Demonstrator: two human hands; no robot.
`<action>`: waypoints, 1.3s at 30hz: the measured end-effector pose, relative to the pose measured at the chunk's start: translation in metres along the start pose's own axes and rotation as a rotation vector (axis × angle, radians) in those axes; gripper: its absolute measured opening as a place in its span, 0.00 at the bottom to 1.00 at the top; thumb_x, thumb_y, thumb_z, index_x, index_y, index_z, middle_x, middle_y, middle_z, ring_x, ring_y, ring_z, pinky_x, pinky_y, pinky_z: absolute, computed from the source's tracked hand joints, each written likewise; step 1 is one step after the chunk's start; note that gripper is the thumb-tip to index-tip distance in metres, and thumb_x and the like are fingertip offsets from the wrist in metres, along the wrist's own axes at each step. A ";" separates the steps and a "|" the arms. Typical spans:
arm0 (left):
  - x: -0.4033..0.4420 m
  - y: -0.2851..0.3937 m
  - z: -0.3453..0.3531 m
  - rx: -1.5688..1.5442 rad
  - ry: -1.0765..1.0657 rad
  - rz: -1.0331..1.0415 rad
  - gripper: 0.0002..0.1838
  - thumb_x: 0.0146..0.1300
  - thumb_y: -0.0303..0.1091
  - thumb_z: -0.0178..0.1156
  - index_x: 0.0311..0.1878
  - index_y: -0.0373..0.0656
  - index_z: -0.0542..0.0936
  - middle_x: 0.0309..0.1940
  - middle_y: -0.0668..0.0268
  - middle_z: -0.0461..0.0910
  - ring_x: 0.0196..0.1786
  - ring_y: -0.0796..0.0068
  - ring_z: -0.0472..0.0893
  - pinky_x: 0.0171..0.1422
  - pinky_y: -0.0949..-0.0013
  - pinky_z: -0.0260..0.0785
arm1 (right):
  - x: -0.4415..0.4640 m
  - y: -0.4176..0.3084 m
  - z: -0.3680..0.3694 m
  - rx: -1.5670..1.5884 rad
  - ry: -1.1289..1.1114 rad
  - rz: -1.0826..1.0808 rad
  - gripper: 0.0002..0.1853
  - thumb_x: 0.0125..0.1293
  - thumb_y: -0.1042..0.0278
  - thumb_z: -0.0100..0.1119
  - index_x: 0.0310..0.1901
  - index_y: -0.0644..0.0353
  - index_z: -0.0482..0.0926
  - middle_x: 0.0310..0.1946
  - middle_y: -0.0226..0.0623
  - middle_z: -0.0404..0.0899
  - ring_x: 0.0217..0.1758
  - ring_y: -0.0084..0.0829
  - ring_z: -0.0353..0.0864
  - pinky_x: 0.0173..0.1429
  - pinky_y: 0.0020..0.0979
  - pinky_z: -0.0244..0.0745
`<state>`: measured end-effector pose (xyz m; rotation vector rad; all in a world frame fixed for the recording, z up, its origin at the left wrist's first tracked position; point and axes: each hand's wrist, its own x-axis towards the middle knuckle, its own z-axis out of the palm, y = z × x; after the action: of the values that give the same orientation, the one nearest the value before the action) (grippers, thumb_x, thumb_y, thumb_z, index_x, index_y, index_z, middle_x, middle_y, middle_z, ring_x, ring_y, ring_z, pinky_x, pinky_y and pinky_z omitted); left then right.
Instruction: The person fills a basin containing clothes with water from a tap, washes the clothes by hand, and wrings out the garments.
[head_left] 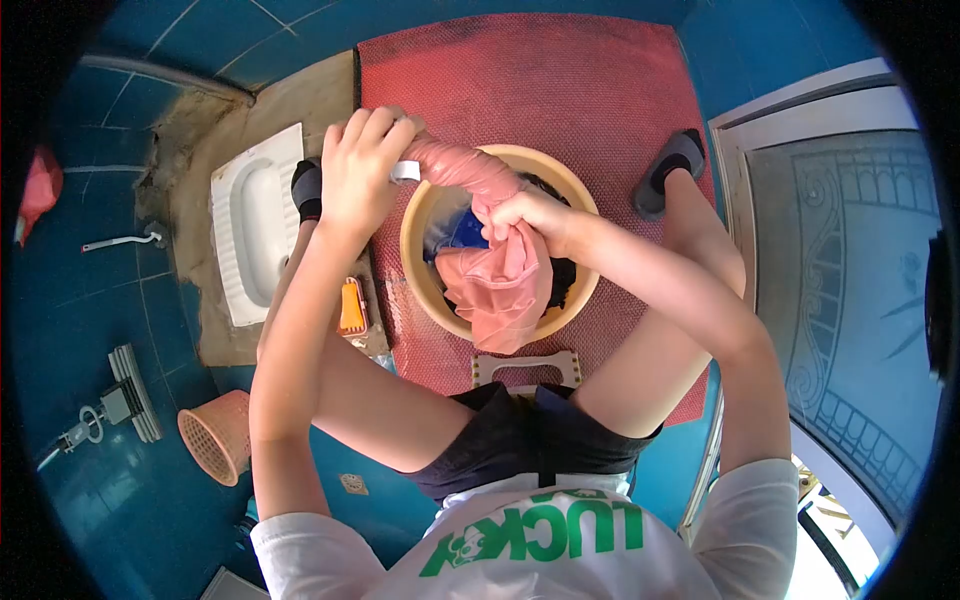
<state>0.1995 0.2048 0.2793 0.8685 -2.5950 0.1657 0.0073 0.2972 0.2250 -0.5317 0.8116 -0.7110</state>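
"Where is the pink cloth [500, 290] exactly?"

"Over the yellowish plastic basin [420, 290], stretched between two hands. One part is twisted into a thick rope; the rest hangs loose in folds, its lowest part reaching across the basin's near rim."

"And how are the hands closed?"

"The left hand [372, 150] has its fingers curled over the far end of the rope, next to a small white tag [405, 172]. The right hand [535, 218] is clenched around the cloth where the rope gives way to the folds. I can't see either palm."

"Why grip it at those two spots?"

"I'd say because a firm hold at each end keeps the twist from unwinding. The loose part simply falls from under the right hand."

"Why the basin underneath?"

"Probably to catch anything that drops. It stands on a red textured mat [560, 80] between the feet, within easy reach of both arms. Inside lie something blue [465, 232] and some dark fabric [562, 285]."

"What's that by the shorts?"

"The edge of a low stool [484, 372], just beside the basin; it looks like the seat, which would explain the bent knees. A white squat toilet [240, 240] is off to the left."
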 end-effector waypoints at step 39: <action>0.009 0.002 -0.003 -0.476 -0.125 -0.035 0.48 0.34 0.22 0.68 0.65 0.53 0.60 0.51 0.58 0.67 0.52 0.53 0.70 0.56 0.57 0.63 | -0.021 -0.022 -0.013 0.149 0.011 -0.144 0.09 0.37 0.78 0.53 0.26 0.59 0.71 0.24 0.30 0.72 0.28 0.22 0.72 0.37 0.25 0.68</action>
<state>0.1932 0.2023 0.2859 0.7618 -2.5600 -0.5106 -0.0216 0.2965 0.2422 -0.4551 0.7290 -0.9002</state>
